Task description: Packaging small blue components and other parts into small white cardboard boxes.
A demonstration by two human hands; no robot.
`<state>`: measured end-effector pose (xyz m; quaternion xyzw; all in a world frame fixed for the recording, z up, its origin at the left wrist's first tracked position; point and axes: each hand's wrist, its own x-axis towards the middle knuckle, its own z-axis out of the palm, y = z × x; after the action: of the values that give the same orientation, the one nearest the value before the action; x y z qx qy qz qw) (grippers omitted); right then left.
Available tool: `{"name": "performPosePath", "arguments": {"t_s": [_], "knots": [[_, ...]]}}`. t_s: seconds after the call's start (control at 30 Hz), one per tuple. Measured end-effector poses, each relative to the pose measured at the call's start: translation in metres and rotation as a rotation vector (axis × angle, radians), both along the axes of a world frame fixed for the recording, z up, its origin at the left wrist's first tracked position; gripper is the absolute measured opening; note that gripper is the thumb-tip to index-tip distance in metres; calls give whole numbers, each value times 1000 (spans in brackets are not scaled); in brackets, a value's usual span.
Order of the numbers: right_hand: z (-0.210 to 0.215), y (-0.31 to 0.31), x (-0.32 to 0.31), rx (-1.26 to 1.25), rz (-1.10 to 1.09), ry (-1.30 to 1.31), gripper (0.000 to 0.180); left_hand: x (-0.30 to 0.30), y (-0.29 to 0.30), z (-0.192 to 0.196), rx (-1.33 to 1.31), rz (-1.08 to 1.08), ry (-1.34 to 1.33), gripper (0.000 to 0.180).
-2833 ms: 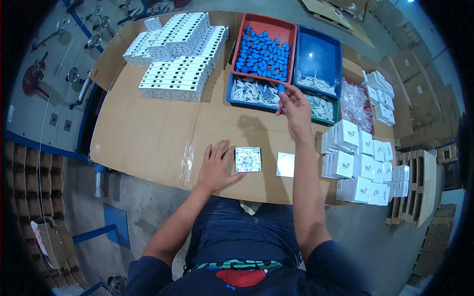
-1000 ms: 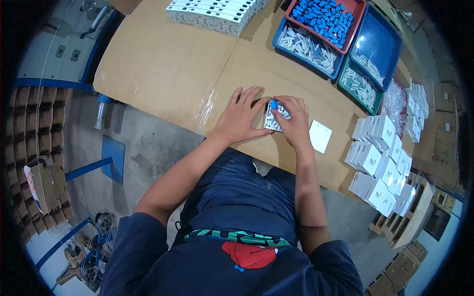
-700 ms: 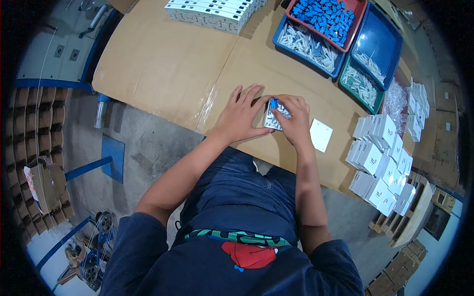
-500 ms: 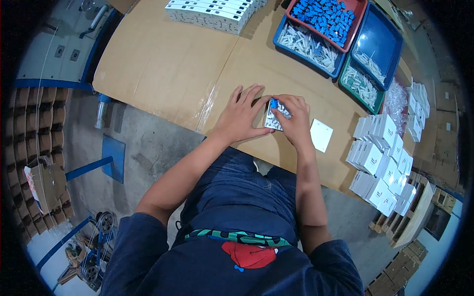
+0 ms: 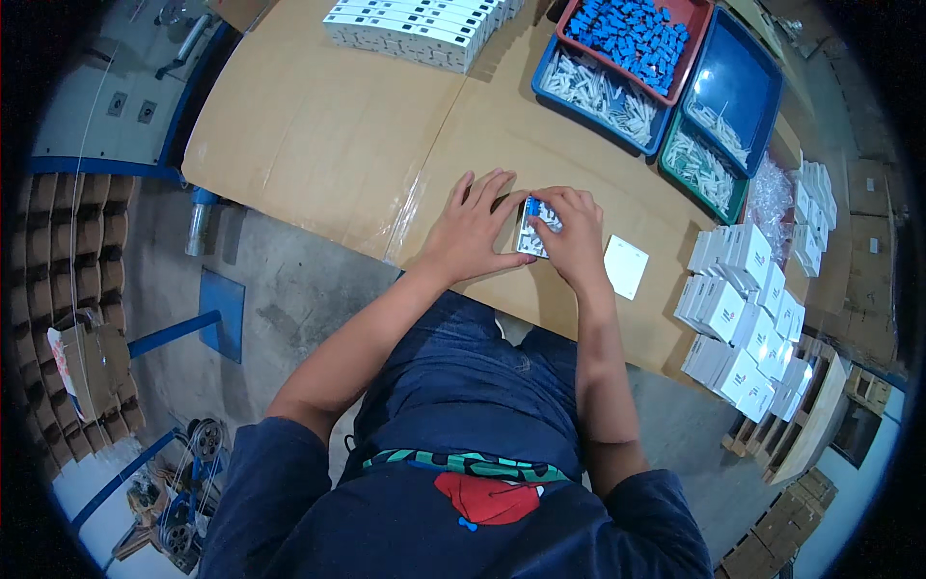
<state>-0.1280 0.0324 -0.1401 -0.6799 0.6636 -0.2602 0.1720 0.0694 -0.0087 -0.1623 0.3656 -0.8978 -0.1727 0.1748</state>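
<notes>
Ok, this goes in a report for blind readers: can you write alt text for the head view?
Both hands, left hand and right hand, press on a small white plate with a blue piece on a cardboard-covered table. Trays of blue and white parts sit beyond, and stacked white boxes to the right.

I sit in a packing workshop: my worktop (image 5: 318, 125) is covered with cardboard, with trays of small parts (image 5: 617, 92), stacks of white boxes (image 5: 743, 309), a concrete floor (image 5: 280, 289) and wooden pallets (image 5: 801, 434).
</notes>
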Motion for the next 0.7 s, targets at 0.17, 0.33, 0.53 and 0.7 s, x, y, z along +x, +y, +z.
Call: {"name": "performPosePath", "arguments": {"t_s": [0.17,0.33,0.53,0.7], "knots": [[7,-1,1,22,12,23,31,0,0,0,6,-2,-1,91],[9,5,2,-111,-38,-40,29,1,0,2,2,2,21,89],[5,29,11,-87,36,267,35,2,2,1,2,-5,2,88],[9,30,6,-26,67,303,40,2,4,5,39,-7,31,103]]}}
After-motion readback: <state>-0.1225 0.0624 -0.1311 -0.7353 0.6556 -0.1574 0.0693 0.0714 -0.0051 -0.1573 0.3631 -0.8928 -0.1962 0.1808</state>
